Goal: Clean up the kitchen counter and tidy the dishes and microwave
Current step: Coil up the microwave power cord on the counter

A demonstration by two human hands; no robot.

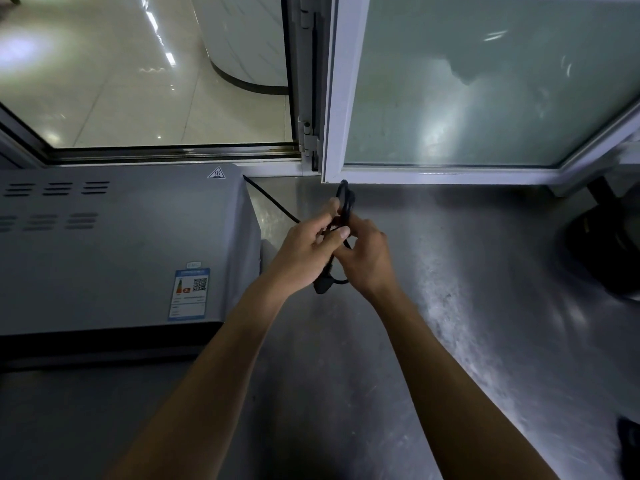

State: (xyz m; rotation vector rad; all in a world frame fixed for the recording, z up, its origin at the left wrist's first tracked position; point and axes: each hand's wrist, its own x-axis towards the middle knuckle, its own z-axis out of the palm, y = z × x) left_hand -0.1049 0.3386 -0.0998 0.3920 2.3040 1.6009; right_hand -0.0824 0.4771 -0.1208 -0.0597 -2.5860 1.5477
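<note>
A grey microwave (pixel 114 244) stands on the steel counter (pixel 450 306) at the left, seen from above. Its black power cord (pixel 273 204) runs from the back right corner toward my hands. My left hand (pixel 304 251) and my right hand (pixel 369 258) meet just right of the microwave, both closed around a looped bundle of that cord. A loop sticks up above my fingers, and the black plug (pixel 322 287) hangs below my hands.
A window with a white frame (pixel 334 98) rises behind the counter, one pane swung open. A dark round object (pixel 606 247) sits at the right edge, and another dark item (pixel 628 448) lies at the lower right.
</note>
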